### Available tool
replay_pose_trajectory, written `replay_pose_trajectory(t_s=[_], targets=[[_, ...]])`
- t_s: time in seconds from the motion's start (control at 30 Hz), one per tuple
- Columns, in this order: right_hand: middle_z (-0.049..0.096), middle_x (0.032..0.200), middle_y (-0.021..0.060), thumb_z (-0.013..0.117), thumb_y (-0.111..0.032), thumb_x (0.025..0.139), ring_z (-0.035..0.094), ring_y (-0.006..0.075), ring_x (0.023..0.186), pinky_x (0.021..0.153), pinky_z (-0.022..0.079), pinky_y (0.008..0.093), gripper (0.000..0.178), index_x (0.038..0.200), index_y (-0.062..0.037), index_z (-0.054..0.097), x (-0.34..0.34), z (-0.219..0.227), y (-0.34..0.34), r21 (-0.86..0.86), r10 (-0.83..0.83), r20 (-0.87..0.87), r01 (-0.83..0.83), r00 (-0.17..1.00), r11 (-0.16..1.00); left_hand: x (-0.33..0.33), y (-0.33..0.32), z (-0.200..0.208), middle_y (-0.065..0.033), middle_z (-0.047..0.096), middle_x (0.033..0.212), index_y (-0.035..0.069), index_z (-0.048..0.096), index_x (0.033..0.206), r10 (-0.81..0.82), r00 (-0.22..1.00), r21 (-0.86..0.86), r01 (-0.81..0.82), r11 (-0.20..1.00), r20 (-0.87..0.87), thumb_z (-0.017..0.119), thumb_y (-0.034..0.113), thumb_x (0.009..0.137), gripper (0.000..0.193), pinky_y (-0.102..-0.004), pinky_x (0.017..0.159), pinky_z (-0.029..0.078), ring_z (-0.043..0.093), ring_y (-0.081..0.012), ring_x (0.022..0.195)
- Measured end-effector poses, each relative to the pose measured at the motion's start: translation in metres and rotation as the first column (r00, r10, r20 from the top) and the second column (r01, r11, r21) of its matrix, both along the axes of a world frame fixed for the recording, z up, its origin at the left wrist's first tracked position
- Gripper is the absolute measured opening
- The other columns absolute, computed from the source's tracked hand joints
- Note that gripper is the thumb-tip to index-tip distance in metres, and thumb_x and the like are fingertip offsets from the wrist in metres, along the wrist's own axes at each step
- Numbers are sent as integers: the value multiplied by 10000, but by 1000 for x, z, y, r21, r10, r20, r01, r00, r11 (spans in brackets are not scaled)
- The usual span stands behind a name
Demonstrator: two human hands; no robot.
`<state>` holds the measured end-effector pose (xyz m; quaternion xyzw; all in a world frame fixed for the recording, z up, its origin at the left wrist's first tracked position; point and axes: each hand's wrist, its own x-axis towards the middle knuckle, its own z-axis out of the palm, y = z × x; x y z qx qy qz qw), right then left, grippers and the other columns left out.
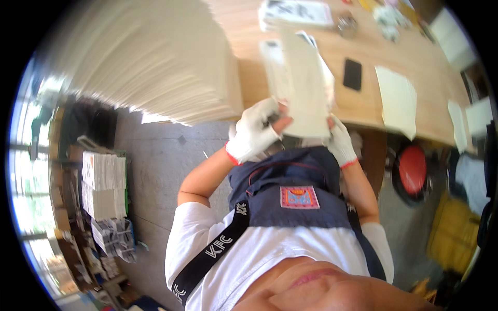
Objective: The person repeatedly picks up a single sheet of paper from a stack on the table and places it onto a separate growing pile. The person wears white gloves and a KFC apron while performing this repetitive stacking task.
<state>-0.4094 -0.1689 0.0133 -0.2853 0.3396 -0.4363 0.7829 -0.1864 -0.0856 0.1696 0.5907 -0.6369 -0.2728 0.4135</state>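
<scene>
A long cream paper sheet [306, 88], blurred by motion, stands tilted up in front of me at the table's near edge. My left hand [256, 130], in a white glove with red cuff and bare fingertips, is curled at the sheet's left edge, thumb and finger against it. At its lower right corner my right hand [341, 141], gloved the same way, grips the sheet; most of its fingers are hidden. Behind the sheet, a pile of white printed sheets [271, 52] lies on the table, partly covered.
A tall stack of cream paper [155, 62] fills the table's left side. Farther back lie another printed pile [295, 13] and a small glass jar [346, 23]. To the right are a black phone [352, 74] and a white sheet [397, 98]. A red stool [412, 168] stands below.
</scene>
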Motion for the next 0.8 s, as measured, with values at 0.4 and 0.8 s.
replay_pose_trajectory(t_s=[0.4,0.8], targets=[[532,756,-2,475,-261,929,471,73,573,463,358,202,182,947,-84,512,157,384,-67,-866,312,128,-47,941,497,111,58,263,-44,577,870,29,573,1018,400,915,-833,-256,490,-46,513,186,843,243,-234,673,425,549,-138,770],[454,546,-46,431,-287,934,346,45,395,346,274,188,256,774,-116,535,209,429,-72,-754,212,-329,-391,920,528,281,41,297,-125,574,1126,66,493,1243,555,829,-667,-455,590,-75,336,273,951,391,-317,787,500,586,-214,933]])
